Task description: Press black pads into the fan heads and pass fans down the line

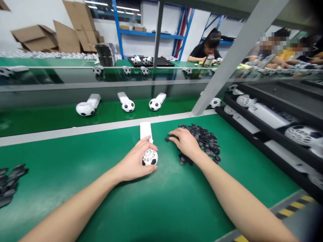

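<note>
My left hand (138,158) is wrapped round the ball end of a white handheld fan (150,157) with a black-and-white football pattern. Its flat white handle points away from me on the green work surface. My right hand (184,141) is at the left side of a pile of small black plastic pieces (205,141). Thumb and forefinger pinch one small black piece (167,139) at the pile's left edge. Part of the pile is hidden behind that hand and wrist.
Several football-patterned fans, one a white fan (128,105), lie on the green conveyor belt (108,116) ahead. Black trays (252,134) with fans are stacked at the right, beside a slanted grey post (227,64). More black pieces (11,185) lie at the left. Several people sit beyond the belt.
</note>
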### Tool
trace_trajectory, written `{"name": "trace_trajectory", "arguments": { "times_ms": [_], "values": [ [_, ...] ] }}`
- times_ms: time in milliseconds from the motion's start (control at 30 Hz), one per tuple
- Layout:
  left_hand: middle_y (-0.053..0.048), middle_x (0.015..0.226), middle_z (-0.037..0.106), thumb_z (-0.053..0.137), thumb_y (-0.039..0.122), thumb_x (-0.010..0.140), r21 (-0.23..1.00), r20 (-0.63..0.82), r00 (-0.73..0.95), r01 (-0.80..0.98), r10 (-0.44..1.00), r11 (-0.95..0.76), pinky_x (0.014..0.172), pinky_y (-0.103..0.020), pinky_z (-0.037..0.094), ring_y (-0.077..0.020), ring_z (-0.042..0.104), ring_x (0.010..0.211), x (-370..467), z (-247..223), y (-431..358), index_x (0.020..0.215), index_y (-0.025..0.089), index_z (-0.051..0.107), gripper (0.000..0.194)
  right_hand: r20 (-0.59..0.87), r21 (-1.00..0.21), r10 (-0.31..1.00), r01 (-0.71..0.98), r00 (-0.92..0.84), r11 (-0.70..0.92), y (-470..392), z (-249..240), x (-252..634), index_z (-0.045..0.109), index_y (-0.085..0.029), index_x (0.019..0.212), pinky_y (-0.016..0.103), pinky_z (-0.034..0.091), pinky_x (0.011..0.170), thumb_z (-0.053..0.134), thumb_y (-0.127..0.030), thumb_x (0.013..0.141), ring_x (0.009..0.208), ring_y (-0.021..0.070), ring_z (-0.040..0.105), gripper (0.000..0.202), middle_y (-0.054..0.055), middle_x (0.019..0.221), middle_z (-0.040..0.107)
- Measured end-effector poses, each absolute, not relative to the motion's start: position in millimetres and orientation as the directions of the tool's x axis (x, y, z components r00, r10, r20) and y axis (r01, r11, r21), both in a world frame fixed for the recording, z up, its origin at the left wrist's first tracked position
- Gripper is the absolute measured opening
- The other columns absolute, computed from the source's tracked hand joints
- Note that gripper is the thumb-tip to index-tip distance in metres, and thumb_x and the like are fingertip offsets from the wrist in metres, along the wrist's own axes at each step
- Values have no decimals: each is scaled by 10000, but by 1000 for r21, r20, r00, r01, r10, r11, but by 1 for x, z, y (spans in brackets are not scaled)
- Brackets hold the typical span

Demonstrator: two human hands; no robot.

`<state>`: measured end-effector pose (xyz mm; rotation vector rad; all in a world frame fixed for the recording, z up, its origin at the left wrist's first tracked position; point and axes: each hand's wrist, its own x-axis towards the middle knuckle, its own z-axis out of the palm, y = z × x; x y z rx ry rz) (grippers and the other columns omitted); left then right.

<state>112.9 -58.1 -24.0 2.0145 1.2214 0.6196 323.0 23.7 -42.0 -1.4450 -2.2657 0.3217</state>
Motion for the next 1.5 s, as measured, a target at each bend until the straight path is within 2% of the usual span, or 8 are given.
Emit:
{"name": "trace_trajectory", "arguments": {
  "times_ms": [100, 200, 533, 700, 933, 1200, 1367, 1500],
  "values": [
    [-57, 1241, 410, 635, 189, 658, 764, 49, 478, 547, 877, -341, 1042, -423, 248, -258, 193, 1300, 110, -22, -57, 1007, 245, 488, 383, 172, -277, 889, 846, -423, 456, 25, -46, 325, 662, -195, 875, 309, 433, 782, 499, -209, 836, 888, 210, 567, 168, 65, 892, 627],
    [-71, 1226, 329, 682, 220, 606, 743, -45, 370, 634, 928, -217, 987, -443, 323, -292, 306, 1212, 103, -16, -55, 1063, 249, 497, 493, 144, -275, 894, 851, -424, 448, 20, -45, 323, 647, -181, 895, 316, 445, 745, 500, -188, 828, 845, 212, 580, 161, 71, 876, 622],
    [-15, 1194, 402, 506, 63, 648, 798, -130, 601, 536, 789, -276, 825, -291, 425, -195, 481, 1005, 83, 3, -50, 1163, 281, 453, 562, 54, -856, 826, 400, -561, 327, -8, -21, 314, 623, -201, 935, 250, 485, 608, 529, -245, 815, 705, 132, 594, 159, 22, 834, 640],
    [-12, 1182, 401, 478, 51, 632, 804, -142, 603, 533, 785, -264, 751, -265, 444, -186, 496, 968, 85, -2, -50, 1160, 279, 431, 577, 322, -715, 705, 326, -631, 619, -18, -18, 307, 681, -231, 850, 285, 458, 756, 555, -232, 817, 817, 141, 575, 130, 26, 843, 621],
    [-5, 1174, 405, 483, 44, 631, 796, -116, 605, 531, 788, -291, 836, -288, 428, -199, 464, 1043, 85, -3, -50, 1131, 275, 446, 553, 212, -646, 614, 363, -760, 672, -26, -16, 305, 600, -217, 1011, 279, 455, 771, 466, -147, 854, 858, 141, 559, 218, 41, 924, 602],
    [-24, 1139, 421, 601, 180, 669, 794, -85, 516, 552, 852, -255, 860, -343, 425, -219, 475, 1021, 93, -7, -55, 1103, 265, 468, 463, 242, -757, 744, 358, -623, 546, -31, -15, 301, 599, -196, 779, 274, 446, 739, 550, -176, 798, 793, 140, 566, 57, 17, 836, 616],
    [-21, 1096, 456, 641, 269, 693, 769, -40, 448, 584, 893, -259, 877, -357, 403, -214, 482, 999, 98, -11, -56, 1045, 254, 502, 379, 24, -941, 784, 251, -621, 228, -33, -25, 294, 579, -186, 790, 246, 451, 664, 540, -196, 785, 717, 121, 559, 40, -2, 776, 606],
    [-20, 1058, 482, 629, 264, 706, 754, -2, 413, 599, 911, -270, 864, -346, 401, -212, 489, 984, 102, -14, -57, 1008, 242, 522, 321, 9, -937, 789, 269, -615, 221, -31, -32, 288, 586, -177, 721, 245, 429, 654, 548, -188, 765, 688, 116, 533, 60, -11, 730, 589]
  ]
}}
